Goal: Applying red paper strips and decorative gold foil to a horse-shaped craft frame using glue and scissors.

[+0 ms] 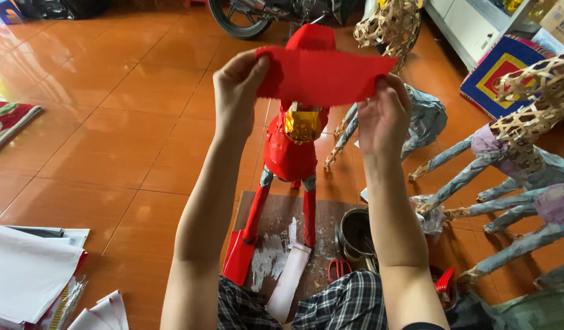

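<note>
Both my hands hold up a strip of red paper [321, 74] stretched between them. My left hand [236, 91] pinches its left end and my right hand [384, 113] grips its right end. Behind and below the strip stands a papercraft animal figure [289, 150] covered in red paper, with a gold foil patch on its chest and red legs. Its feet rest on a dark wooden board [282, 226] smeared with white glue. The strip hides the figure's neck.
A metal pot [356, 235] and red-handled scissors [338, 269] sit by the board. Several bamboo-framed, grey paper-wrapped animal figures [514, 159] crowd the right. Stacks of white paper [31, 275] lie at lower left. A motorbike wheel [236, 21] is at the top.
</note>
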